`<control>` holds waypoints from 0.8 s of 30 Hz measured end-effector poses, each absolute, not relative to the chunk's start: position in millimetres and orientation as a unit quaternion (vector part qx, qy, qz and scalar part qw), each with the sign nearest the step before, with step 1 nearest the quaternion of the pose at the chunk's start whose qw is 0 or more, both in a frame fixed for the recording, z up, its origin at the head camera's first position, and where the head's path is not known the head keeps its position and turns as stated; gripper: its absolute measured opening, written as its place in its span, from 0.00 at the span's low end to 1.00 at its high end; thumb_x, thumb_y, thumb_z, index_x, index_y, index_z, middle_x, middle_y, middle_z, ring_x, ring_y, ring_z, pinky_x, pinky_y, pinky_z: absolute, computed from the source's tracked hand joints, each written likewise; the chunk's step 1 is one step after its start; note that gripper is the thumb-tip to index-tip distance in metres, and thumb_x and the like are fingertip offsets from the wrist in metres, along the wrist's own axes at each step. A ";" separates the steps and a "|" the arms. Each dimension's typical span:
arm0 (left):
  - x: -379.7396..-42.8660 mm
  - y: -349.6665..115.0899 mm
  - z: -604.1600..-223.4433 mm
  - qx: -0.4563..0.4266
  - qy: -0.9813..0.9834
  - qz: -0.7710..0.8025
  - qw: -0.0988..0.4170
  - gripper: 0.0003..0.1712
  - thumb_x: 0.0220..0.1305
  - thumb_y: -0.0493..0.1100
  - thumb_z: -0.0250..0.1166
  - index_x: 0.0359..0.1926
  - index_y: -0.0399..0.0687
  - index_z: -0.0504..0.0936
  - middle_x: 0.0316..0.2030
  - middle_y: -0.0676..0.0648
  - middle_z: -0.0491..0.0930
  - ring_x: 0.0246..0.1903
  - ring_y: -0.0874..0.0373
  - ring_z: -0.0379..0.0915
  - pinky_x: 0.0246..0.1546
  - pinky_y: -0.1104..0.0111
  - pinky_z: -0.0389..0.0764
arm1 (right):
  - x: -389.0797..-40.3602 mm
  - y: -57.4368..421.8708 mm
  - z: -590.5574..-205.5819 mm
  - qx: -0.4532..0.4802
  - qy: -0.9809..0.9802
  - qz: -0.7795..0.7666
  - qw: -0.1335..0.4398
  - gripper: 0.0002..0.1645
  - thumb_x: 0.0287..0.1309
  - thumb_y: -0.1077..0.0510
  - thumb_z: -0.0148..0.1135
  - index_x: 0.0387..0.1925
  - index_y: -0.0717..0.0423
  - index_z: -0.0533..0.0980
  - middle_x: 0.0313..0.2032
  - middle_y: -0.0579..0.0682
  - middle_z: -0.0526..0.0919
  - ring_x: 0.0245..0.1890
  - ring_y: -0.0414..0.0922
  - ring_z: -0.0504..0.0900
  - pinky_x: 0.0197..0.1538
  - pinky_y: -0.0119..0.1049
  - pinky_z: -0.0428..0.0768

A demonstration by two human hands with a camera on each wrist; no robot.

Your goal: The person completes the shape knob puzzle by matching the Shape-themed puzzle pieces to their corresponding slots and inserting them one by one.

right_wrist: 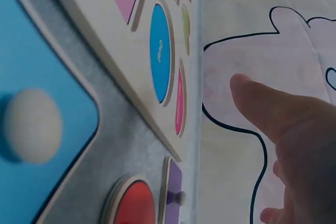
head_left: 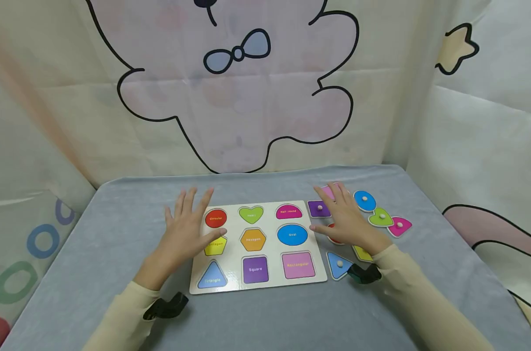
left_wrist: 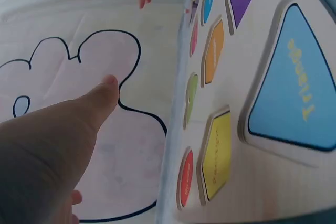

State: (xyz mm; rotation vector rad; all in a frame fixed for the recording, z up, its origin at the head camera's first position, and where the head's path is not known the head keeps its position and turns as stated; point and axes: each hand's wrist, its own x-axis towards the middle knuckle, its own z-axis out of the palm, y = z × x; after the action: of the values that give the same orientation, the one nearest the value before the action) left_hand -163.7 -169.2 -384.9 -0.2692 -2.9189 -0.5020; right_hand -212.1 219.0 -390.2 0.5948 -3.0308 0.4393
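A white shape puzzle board [head_left: 232,258] lies on the table, with labelled coloured recesses such as the blue triangle recess [left_wrist: 294,87]. My left hand [head_left: 183,236] is held over the board's left edge, fingers spread, holding nothing. My right hand [head_left: 346,222] hovers with spread fingers over loose knobbed pieces right of the board, also holding nothing. Around it lie a purple square piece [head_left: 315,209], a blue oval piece [head_left: 364,200], a green heart piece [head_left: 381,219] and a blue triangle piece [head_left: 337,265]. A red circle piece [right_wrist: 136,203] is partly hidden by that hand in the head view.
A pink half-round piece [head_left: 399,226] lies farthest right. The yellow piece [head_left: 363,253] sits by the right wrist, and a pink piece [head_left: 328,192] lies behind the right fingers. Grey-blue cloth [head_left: 243,321] covers the table; a printed curtain [head_left: 247,107] hangs behind.
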 end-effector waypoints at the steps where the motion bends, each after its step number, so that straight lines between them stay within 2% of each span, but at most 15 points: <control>1: -164.1 -171.1 -386.7 -0.093 -0.977 -0.173 0.079 0.58 0.51 0.67 0.67 0.76 0.70 0.44 0.75 0.38 0.45 0.74 0.34 0.35 0.63 0.24 0.39 | -212.0 221.0 -391.7 0.190 -0.971 0.145 0.006 0.62 0.47 0.35 0.69 0.76 0.38 0.44 0.76 0.61 0.43 0.76 0.65 0.35 0.70 0.72 0.40; 6: -165.2 -183.3 -393.3 -0.113 -0.975 -0.187 0.040 0.54 0.54 0.63 0.68 0.76 0.62 0.50 0.73 0.36 0.52 0.72 0.35 0.42 0.61 0.24 0.44 | -212.0 231.4 -397.4 0.189 -0.967 0.170 -0.008 0.59 0.49 0.39 0.70 0.76 0.42 0.48 0.74 0.62 0.50 0.75 0.64 0.42 0.70 0.72 0.45; 10: -165.9 -195.6 -392.3 -0.112 -0.976 -0.184 0.005 0.53 0.56 0.62 0.67 0.76 0.57 0.51 0.71 0.35 0.54 0.71 0.36 0.47 0.63 0.27 0.48 | -211.9 239.2 -397.5 0.194 -0.959 0.206 -0.020 0.57 0.50 0.39 0.69 0.76 0.44 0.50 0.73 0.62 0.54 0.74 0.63 0.48 0.67 0.73 0.53; 12: -165.6 -202.1 -389.3 -0.111 -0.977 -0.183 -0.007 0.52 0.56 0.61 0.68 0.75 0.55 0.52 0.71 0.34 0.55 0.70 0.34 0.50 0.63 0.29 0.53 | -211.0 243.2 -396.8 0.192 -0.954 0.226 -0.032 0.56 0.51 0.39 0.68 0.75 0.45 0.51 0.72 0.63 0.55 0.73 0.64 0.51 0.65 0.73 0.58; 17: -164.6 -214.7 -385.1 -0.113 -0.974 -0.192 -0.032 0.50 0.55 0.58 0.69 0.74 0.54 0.56 0.69 0.33 0.56 0.67 0.33 0.53 0.60 0.33 0.63 | -210.1 253.2 -396.6 0.178 -0.947 0.260 -0.065 0.50 0.52 0.41 0.69 0.72 0.51 0.58 0.71 0.64 0.58 0.71 0.65 0.54 0.60 0.70 0.67; 24: -170.2 -222.4 -396.3 -0.117 -0.967 -0.216 -0.074 0.49 0.52 0.57 0.72 0.73 0.55 0.60 0.68 0.33 0.57 0.66 0.32 0.53 0.59 0.34 0.66 | -212.3 266.3 -398.0 0.189 -0.930 0.300 -0.093 0.43 0.53 0.51 0.71 0.68 0.55 0.64 0.67 0.62 0.65 0.67 0.64 0.64 0.60 0.65 0.71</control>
State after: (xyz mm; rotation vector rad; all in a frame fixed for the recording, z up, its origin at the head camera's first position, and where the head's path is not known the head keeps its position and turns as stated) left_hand -170.2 -222.4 -396.3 -0.3873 -3.1874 -0.7116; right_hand -212.3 266.3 -398.0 0.6331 -3.1103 1.0016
